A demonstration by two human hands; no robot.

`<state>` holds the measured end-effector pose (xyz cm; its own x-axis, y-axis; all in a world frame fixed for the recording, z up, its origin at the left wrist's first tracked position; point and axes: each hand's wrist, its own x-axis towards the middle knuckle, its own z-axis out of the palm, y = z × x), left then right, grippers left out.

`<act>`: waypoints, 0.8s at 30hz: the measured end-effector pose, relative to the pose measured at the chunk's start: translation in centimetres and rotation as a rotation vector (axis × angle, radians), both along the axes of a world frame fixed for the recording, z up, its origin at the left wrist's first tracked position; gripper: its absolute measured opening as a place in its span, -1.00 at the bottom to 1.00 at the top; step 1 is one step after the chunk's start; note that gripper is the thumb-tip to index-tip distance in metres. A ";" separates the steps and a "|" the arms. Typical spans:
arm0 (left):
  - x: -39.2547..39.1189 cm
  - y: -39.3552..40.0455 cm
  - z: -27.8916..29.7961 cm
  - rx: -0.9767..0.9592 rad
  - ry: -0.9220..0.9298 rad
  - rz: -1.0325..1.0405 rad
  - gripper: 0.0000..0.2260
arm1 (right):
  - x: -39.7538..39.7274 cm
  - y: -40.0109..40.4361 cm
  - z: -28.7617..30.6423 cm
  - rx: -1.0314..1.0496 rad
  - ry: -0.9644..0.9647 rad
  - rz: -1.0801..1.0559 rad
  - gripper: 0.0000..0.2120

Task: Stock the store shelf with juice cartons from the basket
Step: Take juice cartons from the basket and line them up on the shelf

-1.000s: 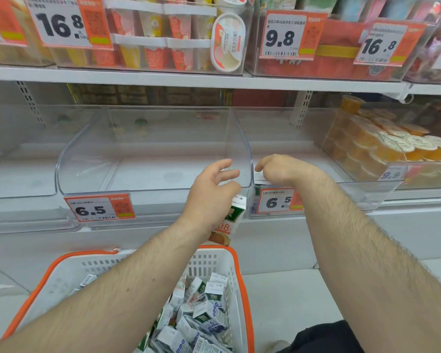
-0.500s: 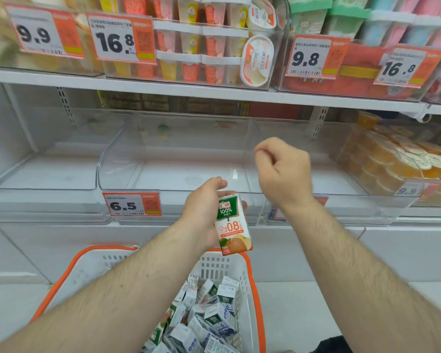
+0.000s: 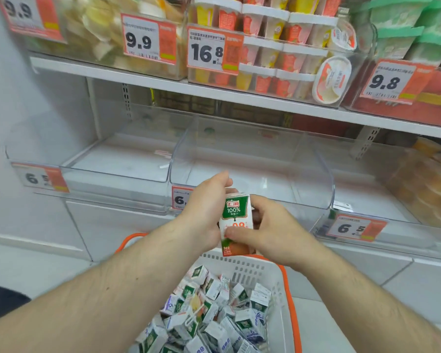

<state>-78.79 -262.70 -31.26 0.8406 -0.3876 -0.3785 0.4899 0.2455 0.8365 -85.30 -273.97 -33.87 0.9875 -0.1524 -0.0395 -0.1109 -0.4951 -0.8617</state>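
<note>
Now | both: left hand [image 3: 204, 212], right hand [image 3: 273, 235] grip juice carton [image 3: 236, 220] | above basket [image 3: 281, 296] | before clear shelf bin [image 3: 252, 159]

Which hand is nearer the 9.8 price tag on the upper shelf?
Right. The right hand is below and left of the 9.8 price tag; the left hand is farther left.

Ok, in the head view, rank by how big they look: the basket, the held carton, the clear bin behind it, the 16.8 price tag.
1. clear bin
2. basket, partly cut off and nearer the camera, so unsure against the bin
3. 16.8 price tag
4. held carton, close to the tag
</note>
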 end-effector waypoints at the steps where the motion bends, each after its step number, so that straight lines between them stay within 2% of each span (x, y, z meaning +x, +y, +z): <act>1: 0.3 0.6 0.1 0.028 -0.076 -0.003 -0.85 | 0.3 0.5 0.1 0.034 -0.018 -0.012 -0.63; 5: 3.3 3.8 0.0 0.296 -0.573 0.087 -0.92 | 2.0 1.7 1.1 0.237 -0.104 -0.124 -0.66; 8: 6.9 6.6 -1.8 0.578 -0.922 0.263 -0.97 | 4.0 1.7 2.1 0.239 -0.157 -0.220 -0.63; 9: 8.0 7.3 -2.6 0.686 -0.979 0.288 -0.90 | 4.9 1.6 2.4 0.203 -0.187 -0.239 -0.63; 11: 9.5 7.8 -3.6 0.913 -0.996 0.221 -0.74 | 7.1 1.4 3.1 0.108 -0.235 -0.270 -0.63; 13: 10.5 7.9 -4.3 1.052 -0.990 0.111 -0.70 | 9.8 1.2 3.3 0.013 -0.218 -0.300 -0.70; 17: 11.8 8.3 -4.7 1.030 -0.965 0.018 -0.78 | 14.9 1.1 1.3 -0.109 0.000 -0.240 -0.77; 22: 12.2 8.7 -4.7 1.047 -0.986 0.002 -0.77 | 17.9 0.9 -0.2 -0.176 0.357 -0.006 -0.76; 24: 12.1 8.7 -5.0 1.037 -0.997 0.014 -0.78 | 18.4 0.9 -0.3 -0.131 0.465 0.085 -0.80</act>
<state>-66.65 -253.95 -36.25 0.9195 -0.2964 0.2581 -0.3928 -0.6755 0.6240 -66.91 -273.03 -34.14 0.8787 -0.1054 -0.4656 -0.4242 -0.6197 -0.6603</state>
